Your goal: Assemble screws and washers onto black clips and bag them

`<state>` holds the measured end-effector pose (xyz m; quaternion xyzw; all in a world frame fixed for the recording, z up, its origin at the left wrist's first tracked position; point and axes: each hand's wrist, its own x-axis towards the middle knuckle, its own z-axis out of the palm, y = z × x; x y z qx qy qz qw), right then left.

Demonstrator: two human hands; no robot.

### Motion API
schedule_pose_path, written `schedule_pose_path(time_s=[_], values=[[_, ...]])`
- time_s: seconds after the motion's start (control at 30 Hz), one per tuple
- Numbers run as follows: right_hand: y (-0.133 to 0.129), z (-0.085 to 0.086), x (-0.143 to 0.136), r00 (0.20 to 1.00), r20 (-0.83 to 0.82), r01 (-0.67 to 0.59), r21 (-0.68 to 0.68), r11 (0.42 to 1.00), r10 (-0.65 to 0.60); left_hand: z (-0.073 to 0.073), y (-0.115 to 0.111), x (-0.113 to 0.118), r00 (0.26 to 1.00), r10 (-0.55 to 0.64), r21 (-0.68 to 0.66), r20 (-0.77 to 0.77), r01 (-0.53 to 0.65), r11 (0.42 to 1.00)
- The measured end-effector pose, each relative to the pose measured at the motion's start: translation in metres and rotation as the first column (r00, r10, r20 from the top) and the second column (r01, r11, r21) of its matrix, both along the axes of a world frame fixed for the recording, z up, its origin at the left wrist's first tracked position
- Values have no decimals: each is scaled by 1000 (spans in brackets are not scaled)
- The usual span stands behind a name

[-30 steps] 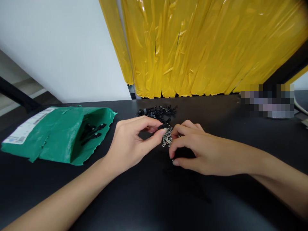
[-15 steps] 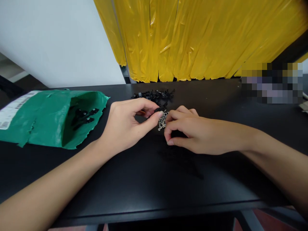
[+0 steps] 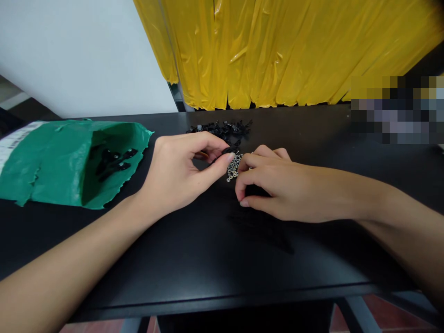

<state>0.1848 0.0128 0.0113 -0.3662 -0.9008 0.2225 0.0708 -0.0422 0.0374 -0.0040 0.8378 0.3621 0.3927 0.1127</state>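
Note:
My left hand (image 3: 182, 173) pinches a small black part (image 3: 229, 150) between thumb and forefinger, its shape mostly hidden by the fingers. Just past the thumb tip lies a small heap of silver screws (image 3: 233, 169) on the dark tabletop (image 3: 194, 263). Beside that heap, my right hand (image 3: 277, 185) is closed, with thumb and forefinger tips pressed together low over the table. Whatever it may hold between them cannot be made out. Behind both hands, a pile of small black parts (image 3: 239, 127) spreads across the table.
On the left, an open green plastic bag (image 3: 52, 169) with a white label lies on its side, glossy black pieces (image 3: 116, 159) inside its mouth. Yellow plastic strips (image 3: 270, 55) hang behind the table, next to a white panel (image 3: 86, 55). A blurred-out patch covers the far right.
The view has shifted slightly, so the table and bag appear a little higher. Both hands keep nearly the same pose, the left still pinching the black part.

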Motion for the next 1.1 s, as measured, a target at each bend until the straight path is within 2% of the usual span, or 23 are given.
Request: schedule_pose_path(time_s=[0.17, 0.3, 0.43, 0.53, 0.7, 0.87, 1.1], values=[[1, 2, 0, 999, -29, 30, -31, 999, -31, 0, -1, 1, 1000, 16, -38, 19, -15, 999], [5, 5, 3, 979, -178, 87, -56, 995, -96, 2, -2, 3, 991, 43, -210, 126, -16, 978], [10, 2, 7, 887, -407, 134, -222, 966, -217, 5, -1, 5, 977, 51, -416, 205, 40, 909], [13, -2, 7, 780, -561, 143, -273, 951, -279, 6, -1, 6, 967, 28, -496, 254, 105, 862], [12, -6, 3, 605, -713, 204, -291, 935, -354, 5, -4, 6, 947, 6, -491, 320, 161, 856], [9, -9, 0, 578, -732, 250, -260, 933, -359, 5, -8, 5, 948, -4, -459, 319, 158, 874], [8, -14, -2, 506, -791, 166, -302, 939, -344, 5, -11, 5, 949, -24, -423, 316, 163, 891]])
